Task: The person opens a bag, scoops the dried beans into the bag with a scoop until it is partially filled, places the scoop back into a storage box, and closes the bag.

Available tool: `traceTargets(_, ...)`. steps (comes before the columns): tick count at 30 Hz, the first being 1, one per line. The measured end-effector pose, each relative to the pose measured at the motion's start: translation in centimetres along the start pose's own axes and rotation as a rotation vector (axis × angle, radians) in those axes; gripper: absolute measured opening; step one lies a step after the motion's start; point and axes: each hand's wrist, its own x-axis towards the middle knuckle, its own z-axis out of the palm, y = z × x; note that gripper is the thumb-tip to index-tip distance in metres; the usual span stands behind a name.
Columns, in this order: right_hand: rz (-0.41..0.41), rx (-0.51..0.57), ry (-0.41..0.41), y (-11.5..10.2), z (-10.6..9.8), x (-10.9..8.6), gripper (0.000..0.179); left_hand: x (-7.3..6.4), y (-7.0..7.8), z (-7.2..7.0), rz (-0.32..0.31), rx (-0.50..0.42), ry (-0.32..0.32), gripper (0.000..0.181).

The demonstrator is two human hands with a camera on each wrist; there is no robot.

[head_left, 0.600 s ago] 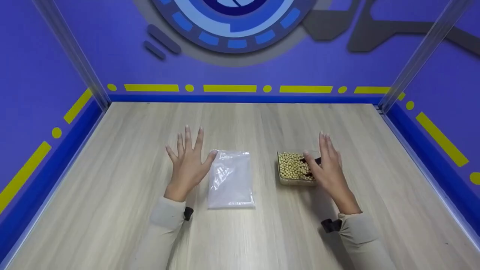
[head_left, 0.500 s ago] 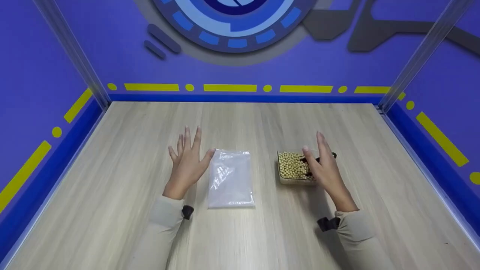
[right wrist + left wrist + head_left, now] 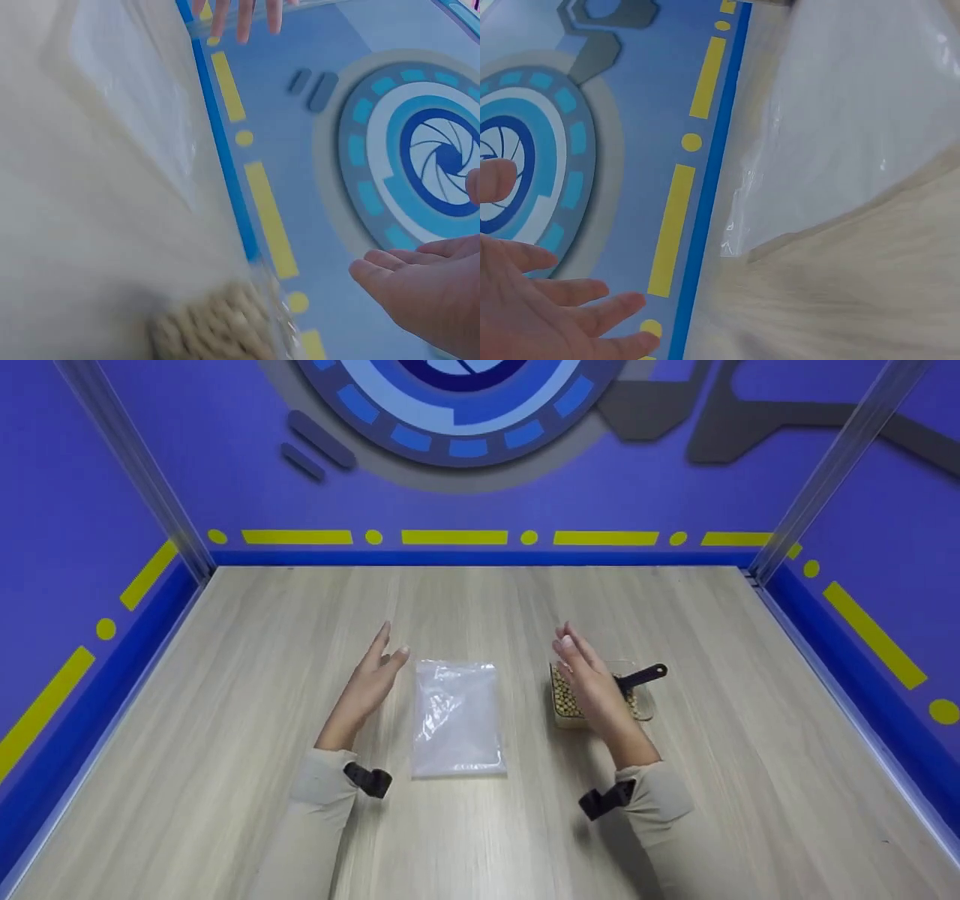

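Observation:
A flat clear plastic bag [image 3: 459,720] lies on the table between the two hands. To its left my left hand [image 3: 369,684] hovers with fingers straight and nothing in it; the left wrist view shows this hand [image 3: 547,307] with its fingers spread beside the bag [image 3: 847,127]. My right hand [image 3: 596,686] is held above a clear container [image 3: 571,721] of round, pale yellow beans [image 3: 564,697], hiding part of it. A black-handled scoop [image 3: 643,676] rests in the container, its handle sticking out to the right. In the right wrist view the right hand [image 3: 420,285] has straight fingers and holds nothing.
The wood-grain table [image 3: 300,607] is bounded by a blue back wall [image 3: 465,510] and side walls with yellow markings. Metal posts [image 3: 139,472] stand at the back corners. Black wrist cameras [image 3: 367,780] sit on both sleeves.
The right hand has moved left over the container, uncovering the scoop's handle. My left hand has turned edge-on, its fingers drawn together in the head view. Bag and container stay put.

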Motion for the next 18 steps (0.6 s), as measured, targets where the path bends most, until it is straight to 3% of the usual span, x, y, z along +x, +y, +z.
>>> traceTargets(10,0.136,0.206,-0.041,1.8,3.6,1.5,0.062,0.6,-0.9,-0.1,-0.120,-0.235,-0.059,0.066)
traceTargets(18,0.227,0.285,-0.021,3.4,4.8,2.1,0.065,0.5,-2.1,0.2,-0.244,-0.344,-0.083,0.065)
